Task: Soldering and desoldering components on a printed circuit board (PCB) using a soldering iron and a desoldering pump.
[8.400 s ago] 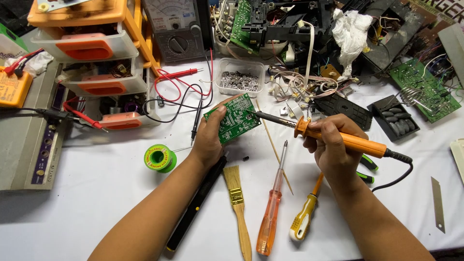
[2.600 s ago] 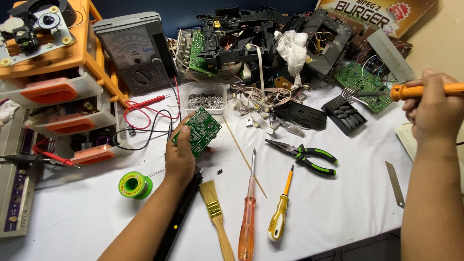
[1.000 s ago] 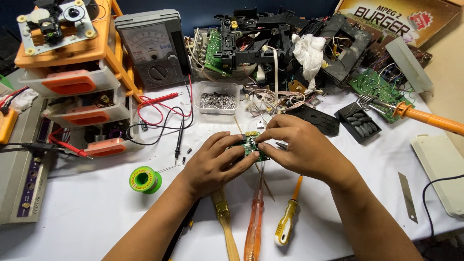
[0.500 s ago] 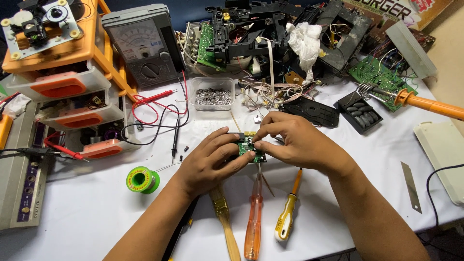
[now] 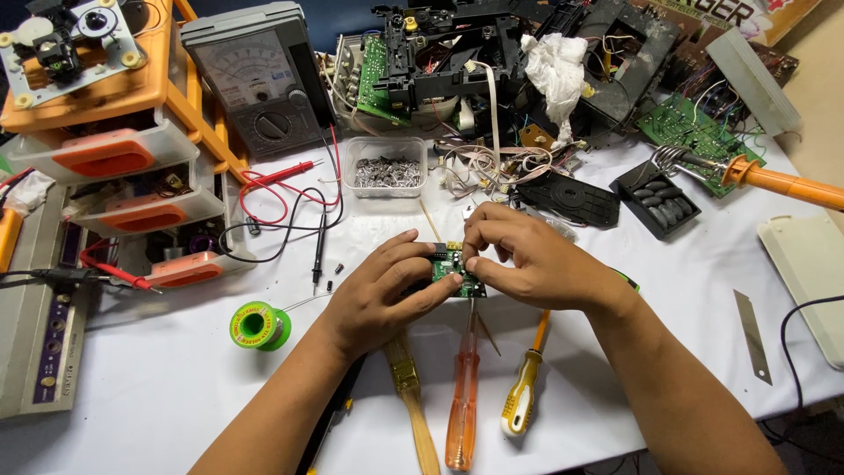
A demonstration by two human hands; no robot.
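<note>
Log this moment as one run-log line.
left hand: holds green circuit board | right hand: pinches board edge | soldering iron: parked in stand, right | screwdrivers: on table below hands

A small green circuit board (image 5: 454, 270) sits low over the white table, pinched from both sides, mostly hidden by fingers. Its component side faces up, showing dark parts and a yellow strip at the far edge.

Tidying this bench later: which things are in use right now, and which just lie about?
In use: small green circuit board, held by left hand and right hand.

Lying about: soldering iron, solder spool, orange screwdriver, yellow screwdriver, multimeter, brush.
</note>
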